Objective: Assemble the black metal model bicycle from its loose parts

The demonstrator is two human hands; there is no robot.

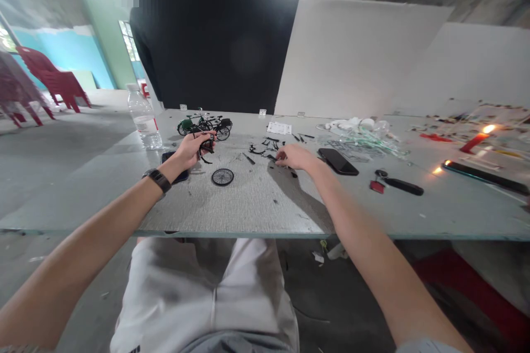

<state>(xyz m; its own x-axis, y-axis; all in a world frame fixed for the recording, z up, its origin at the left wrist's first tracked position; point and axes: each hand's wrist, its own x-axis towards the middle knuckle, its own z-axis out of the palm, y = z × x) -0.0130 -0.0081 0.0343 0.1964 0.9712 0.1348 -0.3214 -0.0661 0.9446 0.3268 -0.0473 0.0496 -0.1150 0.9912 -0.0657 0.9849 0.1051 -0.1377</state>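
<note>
Your pale trousers [207, 298] lie nearest, your knees tucked under the front edge of the desk [240, 215], so its whole near half falls within your reach. Toward the desk's far left corner a clear water bottle [143, 118] stands upright, probably set there to stay out of your way. Just right of it, near the far edge, model bicycles [205, 124] stand closely grouped; they overlap, so you can't count them surely from here. That spot likely spares them from your elbows. A black phone [338, 161] lies flat, right of your working patch.

Your left hand [195, 148], raised over the desk in front of the models, has its fingers curled close around a dark curved part [206, 147], seemingly held up to leave its shape exposed. Your right hand [290, 155] is low over the middle of the desk, palm down, fingertips drawn narrow at a dark piece [272, 158]; you can't tell whether they grip it or only touch it. Between you and the left hand, a spoked wheel [222, 177] lies flat toward the front edge, perhaps so it cannot roll. Small dark parts [271, 143] lie spread just beyond your right fingertips, apparently so each can be picked out singly.
</note>
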